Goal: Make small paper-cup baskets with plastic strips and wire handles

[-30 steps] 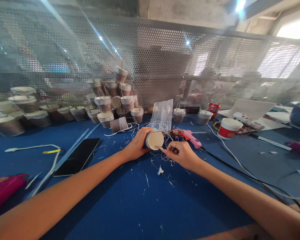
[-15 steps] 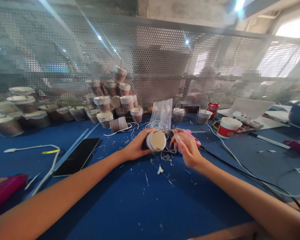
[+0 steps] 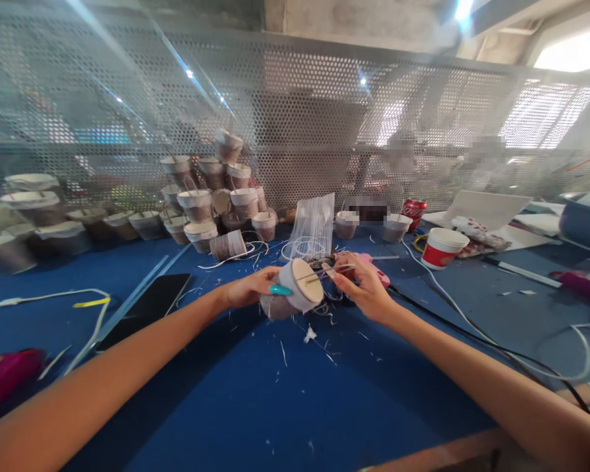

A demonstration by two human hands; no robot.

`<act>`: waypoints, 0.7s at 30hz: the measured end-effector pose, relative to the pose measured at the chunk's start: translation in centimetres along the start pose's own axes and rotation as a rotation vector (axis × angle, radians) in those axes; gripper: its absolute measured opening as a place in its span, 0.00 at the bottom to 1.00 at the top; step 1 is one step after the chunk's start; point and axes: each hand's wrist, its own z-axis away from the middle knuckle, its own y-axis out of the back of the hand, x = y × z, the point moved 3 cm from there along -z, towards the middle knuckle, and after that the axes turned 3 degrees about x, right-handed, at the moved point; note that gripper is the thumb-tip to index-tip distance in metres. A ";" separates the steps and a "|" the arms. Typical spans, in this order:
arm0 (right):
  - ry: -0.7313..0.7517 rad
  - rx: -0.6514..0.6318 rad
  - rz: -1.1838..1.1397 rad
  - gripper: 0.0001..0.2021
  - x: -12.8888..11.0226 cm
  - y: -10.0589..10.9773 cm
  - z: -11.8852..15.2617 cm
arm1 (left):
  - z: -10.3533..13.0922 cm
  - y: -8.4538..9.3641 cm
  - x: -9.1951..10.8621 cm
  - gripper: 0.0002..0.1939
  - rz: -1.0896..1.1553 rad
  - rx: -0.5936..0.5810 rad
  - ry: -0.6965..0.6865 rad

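Note:
My left hand [image 3: 248,288] is wrapped round a small grey-brown pot [image 3: 280,305], with its thumb on the pale rim band. The pot lies tilted above the blue table, its round cream face [image 3: 307,282] turned to the right. A thin cord-like strand [image 3: 318,277] runs from the middle of that face to my right hand [image 3: 364,285], whose fingertips are pinched on it. Behind my right hand lies a pink tool [image 3: 381,276] with a black cord. Loops of white cord [image 3: 307,248] and a sheaf of white strands [image 3: 314,219] lie just beyond the pot.
Stacked pots [image 3: 196,204] stand at the back left, before a perforated metal screen [image 3: 305,118]. A black phone [image 3: 145,308] and a magenta tool [image 3: 10,380] lie at left. On the right are a red-and-white cup [image 3: 440,252], a red can [image 3: 413,213] and trailing cables [image 3: 472,321].
The pot has turned so its cream face points more to the right, showing its side. My right hand has shifted slightly, and the strand between it and the pot now shows clearly.

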 end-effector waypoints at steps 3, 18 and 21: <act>0.099 -0.063 0.091 0.12 -0.5 -0.3 0.3 | 0.1 -0.5 0.1 0.22 0.033 -0.034 0.047; 0.233 -0.118 0.260 0.14 -2.3 -0.9 0.4 | 0.0 -0.6 0.2 0.22 -0.093 -0.122 0.070; 0.204 -0.139 0.238 0.14 -2.1 -1.0 0.4 | -0.1 -0.5 0.2 0.23 -0.110 -0.124 0.067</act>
